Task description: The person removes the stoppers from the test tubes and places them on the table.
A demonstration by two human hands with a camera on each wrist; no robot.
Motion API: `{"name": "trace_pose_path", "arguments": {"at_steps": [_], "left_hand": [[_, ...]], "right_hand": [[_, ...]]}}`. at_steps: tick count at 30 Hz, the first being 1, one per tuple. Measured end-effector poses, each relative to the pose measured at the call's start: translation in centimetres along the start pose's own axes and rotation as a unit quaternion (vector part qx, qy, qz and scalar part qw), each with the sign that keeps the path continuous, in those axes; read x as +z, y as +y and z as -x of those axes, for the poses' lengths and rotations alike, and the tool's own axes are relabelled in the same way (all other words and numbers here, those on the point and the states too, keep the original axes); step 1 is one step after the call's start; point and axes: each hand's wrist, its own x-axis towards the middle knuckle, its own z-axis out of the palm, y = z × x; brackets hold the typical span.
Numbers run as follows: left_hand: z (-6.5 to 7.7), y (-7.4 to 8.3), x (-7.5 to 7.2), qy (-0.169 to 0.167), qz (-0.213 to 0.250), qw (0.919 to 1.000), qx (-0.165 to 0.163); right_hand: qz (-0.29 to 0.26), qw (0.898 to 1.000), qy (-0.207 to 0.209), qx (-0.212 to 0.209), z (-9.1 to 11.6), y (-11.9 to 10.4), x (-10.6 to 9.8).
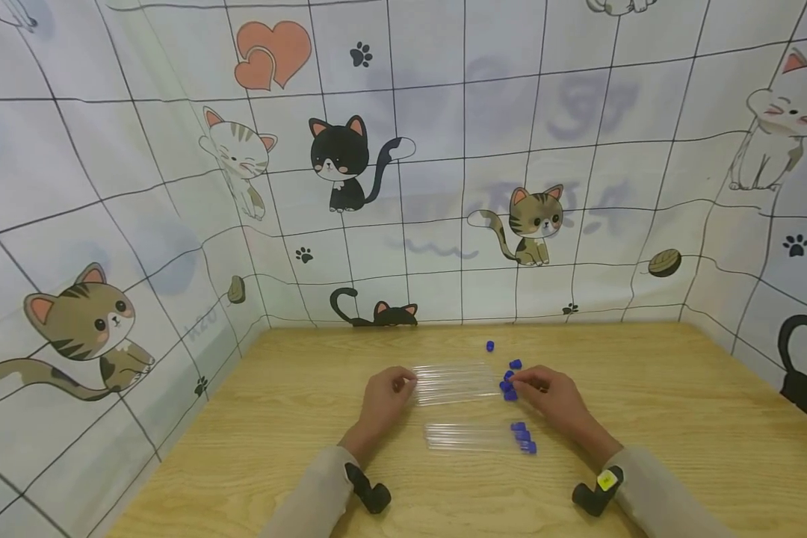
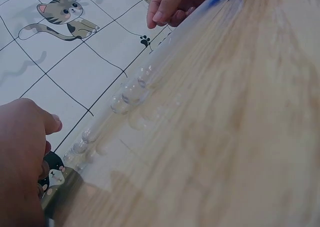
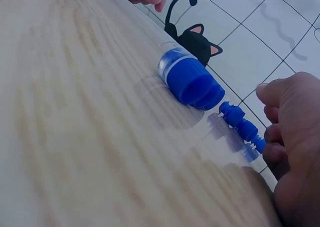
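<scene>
Several clear test tubes [image 1: 453, 382] without caps lie side by side on the table. Nearer to the person, another row of clear test tubes [image 1: 471, 439] wears blue caps [image 3: 190, 82] at the right ends. My left hand [image 1: 386, 392] is at the left ends of the uncapped tubes, thumb and forefinger close together and nothing visible between them. At their other ends, my right hand [image 1: 553, 392] has its fingertips right beside a small cluster of loose blue caps [image 1: 509, 396], its fingers loosely bent. Rounded tube bottoms show close up in the left wrist view.
One loose blue cap [image 1: 490, 346] lies apart toward the back of the wooden table [image 1: 296, 448], and another blue cap [image 1: 515, 365] sits just behind the cluster. A cat-printed cloth [image 1: 437, 164] hangs behind the table and along both sides.
</scene>
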Motion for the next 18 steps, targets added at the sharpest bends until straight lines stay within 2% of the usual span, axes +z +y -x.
{"name": "trace_pose_path", "arguments": {"at_steps": [4, 8, 10, 14, 18], "left_hand": [[0.4, -0.2, -0.7, 0.006, 0.006, 1.0000, -0.002], [1.1, -0.5, -1.3, -0.001, 0.021, 0.9998, -0.005], [1.6, -0.6, -1.4, -0.022, 0.030, 0.9993, 0.002], [2.5, -0.2, -1.4, -0.086, 0.048, 0.9949, 0.022], [2.9, 0.4, -1.0, -0.129, 0.053, 0.9894, 0.041]], "right_hand": [[-0.009, 1.000, 0.006, 0.009, 0.6, -0.2, -0.2], [-0.002, 1.000, -0.020, 0.024, 1.2, -0.2, -0.5], [0.002, 0.999, -0.044, 0.028, 1.6, -0.3, -0.8], [0.001, 0.996, -0.090, 0.029, 2.4, -0.9, -1.0], [0.001, 0.993, -0.115, 0.007, 2.7, -1.4, -1.0]]}}
